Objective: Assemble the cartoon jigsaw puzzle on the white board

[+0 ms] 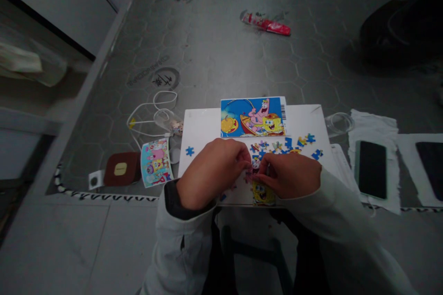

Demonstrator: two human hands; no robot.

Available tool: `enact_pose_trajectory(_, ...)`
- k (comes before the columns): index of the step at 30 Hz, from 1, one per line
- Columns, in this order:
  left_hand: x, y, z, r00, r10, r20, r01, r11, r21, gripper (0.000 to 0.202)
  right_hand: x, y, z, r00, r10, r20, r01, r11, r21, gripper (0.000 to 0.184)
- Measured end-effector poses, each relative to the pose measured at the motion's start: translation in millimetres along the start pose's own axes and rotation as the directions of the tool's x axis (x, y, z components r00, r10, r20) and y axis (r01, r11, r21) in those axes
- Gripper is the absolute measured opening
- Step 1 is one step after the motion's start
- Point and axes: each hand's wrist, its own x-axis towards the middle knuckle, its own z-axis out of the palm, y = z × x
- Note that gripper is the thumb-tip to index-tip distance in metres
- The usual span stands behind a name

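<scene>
Over the near half of a white board, my left hand and my right hand meet with fingertips pinched. Between them is a small pink and blue jigsaw puzzle piece, partly covered by the fingers. Just below my right hand lies a joined yellow section of the puzzle with a cartoon face. Loose puzzle pieces spread behind my right hand, and others lie partly hidden under my left wrist. A single blue piece sits on the board's left side. The blue picture card lies at the back.
Left of the board are a second cartoon card, a brown box, a white cable and a clear bag of pieces. A phone rests on white tissue at right. A red wrapper lies farther off.
</scene>
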Motion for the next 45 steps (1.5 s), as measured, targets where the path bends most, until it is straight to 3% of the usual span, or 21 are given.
enact_pose_trajectory(5, -5, 0, -0.6, 1.000, 0.025, 0.004, -0.025, 1.000, 0.008, 0.019, -1, 1, 3, 1.000, 0.006, 0.005, -0.006, 1.000, 0.019, 0.033)
enact_pose_trajectory(14, -8, -6, -0.2, 0.994, 0.015, -0.110, -0.008, 0.998, 0.062, 0.012, -1, -4, -2, 1.000, 0.003, 0.024, -0.002, 1.000, -0.024, 0.034)
enact_pose_trajectory(20, -8, -6, -1.6, 0.991, 0.030, -0.130, -0.027, 0.999, 0.024, 0.020, -7, -7, -4, 0.996, -0.048, -0.078, 0.039, 0.993, -0.115, 0.033)
enact_pose_trajectory(26, -12, 1, -6.4, 0.976, 0.008, -0.220, -0.020, 0.998, -0.055, 0.012, -9, -8, -25, 0.997, -0.045, -0.058, 0.046, 0.999, 0.029, 0.021)
enact_pose_trajectory(35, -12, 3, -5.2, 0.966, 0.028, -0.259, -0.054, 0.994, -0.091, 0.006, -8, 6, -25, 0.926, -0.080, -0.370, 0.117, 0.990, 0.079, 0.024)
enact_pose_trajectory(45, -10, 0, -3.4, 0.946, 0.073, -0.316, -0.123, 0.982, -0.142, 0.012, -11, -4, -28, 0.849, -0.163, -0.502, 0.163, 0.986, -0.044, 0.017)
